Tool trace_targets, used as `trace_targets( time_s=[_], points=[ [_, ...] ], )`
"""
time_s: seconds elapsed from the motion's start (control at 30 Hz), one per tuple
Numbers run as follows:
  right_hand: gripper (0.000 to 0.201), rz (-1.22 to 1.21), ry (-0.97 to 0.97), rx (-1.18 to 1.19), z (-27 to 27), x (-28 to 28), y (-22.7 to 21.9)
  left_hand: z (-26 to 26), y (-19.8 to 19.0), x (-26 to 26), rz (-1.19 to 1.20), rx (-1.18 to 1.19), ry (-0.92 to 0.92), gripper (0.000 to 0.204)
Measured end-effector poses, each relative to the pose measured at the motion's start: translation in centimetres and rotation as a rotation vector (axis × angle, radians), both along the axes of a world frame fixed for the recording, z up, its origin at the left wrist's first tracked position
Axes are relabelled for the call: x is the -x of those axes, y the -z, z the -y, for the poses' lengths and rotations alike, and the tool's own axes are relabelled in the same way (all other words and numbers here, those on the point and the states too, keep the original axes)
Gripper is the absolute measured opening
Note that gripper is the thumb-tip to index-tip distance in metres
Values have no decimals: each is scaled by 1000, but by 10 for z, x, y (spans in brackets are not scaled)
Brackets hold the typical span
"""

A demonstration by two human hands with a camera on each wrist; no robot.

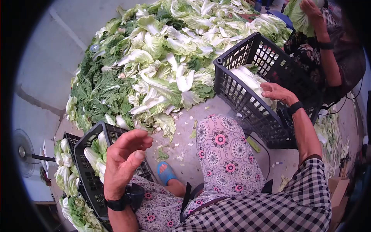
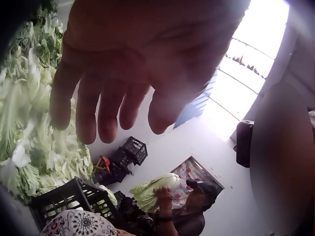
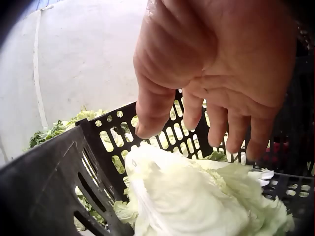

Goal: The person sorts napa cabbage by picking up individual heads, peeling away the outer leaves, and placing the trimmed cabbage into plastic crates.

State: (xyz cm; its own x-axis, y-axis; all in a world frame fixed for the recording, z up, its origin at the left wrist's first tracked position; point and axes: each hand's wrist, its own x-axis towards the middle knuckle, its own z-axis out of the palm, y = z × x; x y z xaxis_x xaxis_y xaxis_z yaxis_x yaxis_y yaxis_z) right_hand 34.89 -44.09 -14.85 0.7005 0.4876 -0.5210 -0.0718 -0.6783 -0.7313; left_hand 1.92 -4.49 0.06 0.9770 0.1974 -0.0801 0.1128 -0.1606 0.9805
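Note:
My right hand (image 1: 279,94) hovers over a trimmed napa cabbage (image 1: 247,79) that lies in a black plastic crate (image 1: 235,98) on the right. In the right wrist view, the fingers hang loosely above the pale cabbage (image 3: 192,196), and nothing is in the palm. Raised over my lap, my left hand (image 1: 124,158) is empty, with its fingers slightly bent. Below and behind it stands a second black crate (image 1: 89,141) with cabbages (image 1: 92,156) inside. The left wrist view shows the spread fingers of that hand (image 2: 133,64) holding nothing.
A big heap of loose cabbage leaves (image 1: 154,65) covers the floor ahead. At the right, another person holds a cabbage (image 1: 301,17) up. More cabbages (image 1: 67,178) sit at far left near a fan (image 1: 24,150). A green-handled object (image 1: 253,144) lies beside the right crate.

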Motion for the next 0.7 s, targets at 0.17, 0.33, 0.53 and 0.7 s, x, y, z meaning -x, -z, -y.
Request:
trace_targets(
  time_s=[0.17, 0.33, 0.53, 0.7],
  points=[
    [68, 293, -88, -21, 12, -12, 6, 2, -2, 1, -12, -9, 23, 49],
    [66, 260, -11, -284, -9, 27, -61, 3, -2, 4, 11, 2, 20, 49],
    [48, 283, -98, -591, -84, 85, -108, 7, -3, 4, 16, 15, 16, 50],
    [48, 302, -483, -609, -141, 143, -97, -4, -16, 18, 171, -175, -56, 50]
  ],
)
